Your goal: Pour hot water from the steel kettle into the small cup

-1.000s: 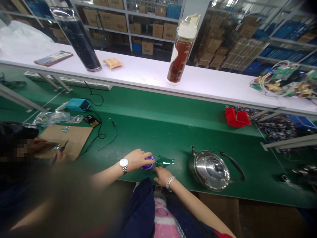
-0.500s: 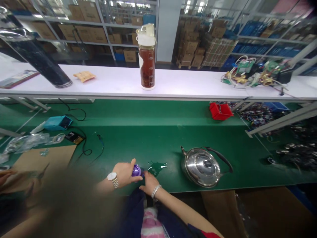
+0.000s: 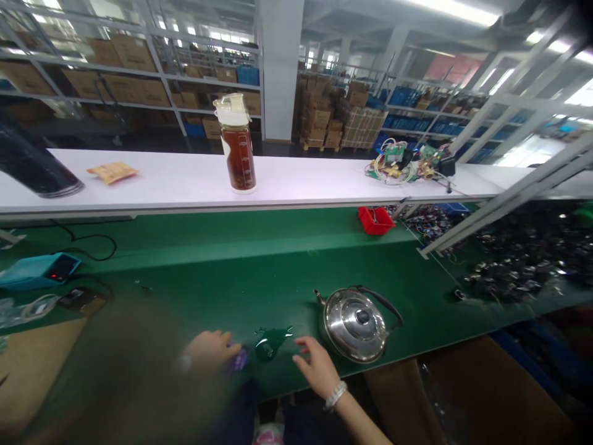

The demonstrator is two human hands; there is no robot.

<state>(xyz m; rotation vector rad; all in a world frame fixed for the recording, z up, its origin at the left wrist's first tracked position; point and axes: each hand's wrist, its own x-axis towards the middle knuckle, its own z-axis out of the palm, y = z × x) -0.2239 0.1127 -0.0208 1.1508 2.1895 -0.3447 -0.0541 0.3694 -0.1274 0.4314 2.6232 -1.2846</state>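
My left hand (image 3: 210, 351), partly smeared by a dark blur in the foreground, is closed around a purple bottle-like object (image 3: 239, 360) near the bench's front edge. Only part of that object shows past the fingers. A small puddle of clear liquid (image 3: 269, 346) lies on the green bench top just to its right. My right hand (image 3: 319, 368), with a bracelet at the wrist, is open and holds nothing. Its fingertips point toward the puddle, while the steel kettle (image 3: 354, 324) stands upright right beside it, spout to the left and black handle to the right.
A white shelf (image 3: 301, 182) crosses above the bench, carrying a bottle of reddish-brown drink (image 3: 241, 157), a snack packet (image 3: 112, 172) and circuit parts (image 3: 393, 162). Beneath it sits a red bin (image 3: 376, 220). A blue device (image 3: 41, 271) and cardboard (image 3: 37, 364) are at left.
My right hand has left the purple object and moved right, toward the kettle, opening. My left hand keeps the purple object. The view has shifted right and tilted up.
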